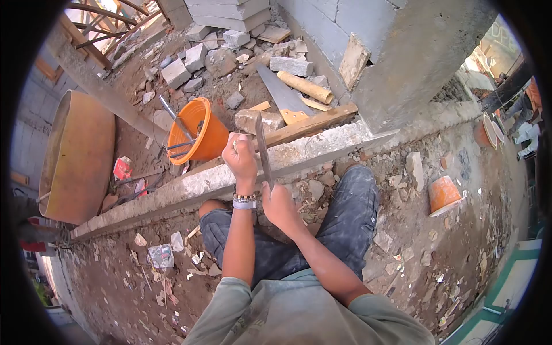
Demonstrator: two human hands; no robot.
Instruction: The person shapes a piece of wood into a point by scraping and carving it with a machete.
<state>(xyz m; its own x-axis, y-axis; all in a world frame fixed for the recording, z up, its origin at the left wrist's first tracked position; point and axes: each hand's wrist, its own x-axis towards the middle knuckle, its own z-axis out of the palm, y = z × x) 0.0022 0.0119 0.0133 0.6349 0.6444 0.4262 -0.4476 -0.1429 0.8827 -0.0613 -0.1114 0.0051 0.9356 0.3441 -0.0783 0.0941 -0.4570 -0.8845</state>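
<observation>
My right hand is closed around the grip of a long knife, its dark, narrow blade pointing up and away from me. The handle is mostly hidden in my fingers. My left hand is held up just left of the blade, fingers curled tight. A small pale bit shows between those fingers, too small to name. Just beyond my left hand stands an orange bucket with a metal-shafted tool leaning out of it. Both hands are above a low concrete ledge.
Past the ledge lie a handsaw, a bamboo piece, a wooden plank and broken blocks. A concrete column rises at right. Another orange bucket sits on the rubble-strewn ground. A person is at far right.
</observation>
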